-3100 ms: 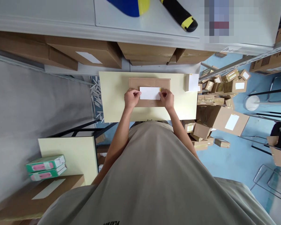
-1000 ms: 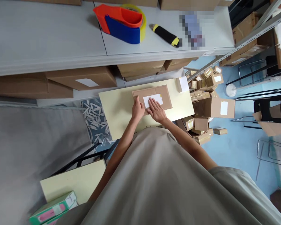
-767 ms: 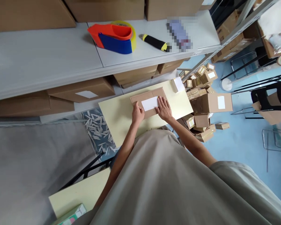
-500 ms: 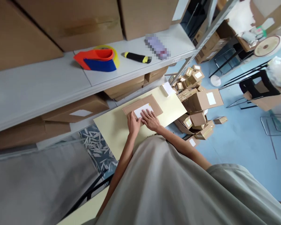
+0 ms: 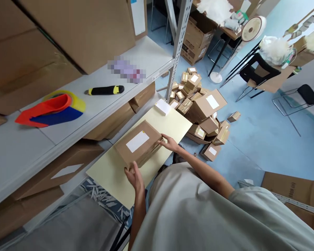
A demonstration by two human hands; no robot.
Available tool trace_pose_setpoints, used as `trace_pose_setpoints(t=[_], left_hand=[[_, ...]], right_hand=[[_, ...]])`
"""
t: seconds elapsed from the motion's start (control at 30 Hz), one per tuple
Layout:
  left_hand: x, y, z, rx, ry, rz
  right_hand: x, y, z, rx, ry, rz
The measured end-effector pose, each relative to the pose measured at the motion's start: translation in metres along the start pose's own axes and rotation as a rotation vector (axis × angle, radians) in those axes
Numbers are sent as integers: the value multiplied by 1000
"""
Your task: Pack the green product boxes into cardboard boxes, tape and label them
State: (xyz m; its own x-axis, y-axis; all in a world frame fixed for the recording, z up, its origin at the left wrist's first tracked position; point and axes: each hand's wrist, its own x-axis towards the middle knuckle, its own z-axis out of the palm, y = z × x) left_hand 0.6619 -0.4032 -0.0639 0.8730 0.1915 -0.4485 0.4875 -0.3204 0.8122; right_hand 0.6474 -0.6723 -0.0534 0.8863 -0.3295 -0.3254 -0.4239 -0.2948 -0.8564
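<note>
A brown cardboard box [image 5: 132, 160] with a white label [image 5: 137, 141] on its top is between my hands, over the pale yellow table [image 5: 104, 167]. My left hand [image 5: 135, 177] grips the near left corner, its thumb up against the edge. At the right end, my right hand [image 5: 169, 143] holds the other corner with bent fingers, partly hidden by the box. The box looks slightly tilted; whether its base touches the table I cannot tell. Beyond it lies a stack of white labels [image 5: 162, 107].
On the grey shelf [image 5: 149, 52] sit a red and blue tape dispenser [image 5: 54, 109], a black and yellow cutter [image 5: 104, 90] and a blurred purple item [image 5: 127, 69]. Several parcels [image 5: 206, 104] are heaped on the floor past the table. A metal post [image 5: 178, 45] rises at the shelf's end.
My hands have left the label they were pressing flat and now hold the box by its ends. The box appears raised or tilted towards me. The view has swung to the right.
</note>
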Motion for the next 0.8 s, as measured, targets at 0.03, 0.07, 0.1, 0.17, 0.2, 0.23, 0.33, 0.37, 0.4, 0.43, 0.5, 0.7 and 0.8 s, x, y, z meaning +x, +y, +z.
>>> trace_pose_setpoints(t=[0.03, 0.07, 0.1, 0.17, 0.2, 0.23, 0.33, 0.37, 0.4, 0.43, 0.5, 0.7, 0.8], left_hand=[[-5, 11, 0, -7, 36, 0], [-11, 23, 1, -14, 60, 11], [-17, 36, 3, -23, 67, 43], [-31, 64, 14, -41, 94, 107], [-38, 79, 23, -48, 110, 130], [-45, 94, 35, -55, 125, 147], [-65, 137, 85, -78, 128, 162], [-71, 152, 106, -81, 112, 156], [-76, 166, 129, -83, 86, 147], [-81, 180, 153, -86, 47, 137], [-88, 207, 206, -99, -63, 125], [-72, 288, 367, -246, -411, 235], [-49, 316, 431, -311, -471, 312]], right_hand=[[-1, -6, -10, 22, 22, -29], [-2, -12, -22, 42, 47, -52], [-2, -19, -35, 57, 74, -67], [1, -32, -66, 73, 115, -78], [3, -37, -84, 75, 132, -78], [7, -41, -103, 73, 149, -80], [21, -47, -169, 62, 206, -116], [27, -47, -194, 62, 224, -132], [34, -46, -220, 65, 239, -145], [43, -45, -248, 71, 254, -155], [66, -43, -304, 83, 285, -174], [197, -27, -450, -17, 357, -280], [278, -10, -496, -89, 307, -347]])
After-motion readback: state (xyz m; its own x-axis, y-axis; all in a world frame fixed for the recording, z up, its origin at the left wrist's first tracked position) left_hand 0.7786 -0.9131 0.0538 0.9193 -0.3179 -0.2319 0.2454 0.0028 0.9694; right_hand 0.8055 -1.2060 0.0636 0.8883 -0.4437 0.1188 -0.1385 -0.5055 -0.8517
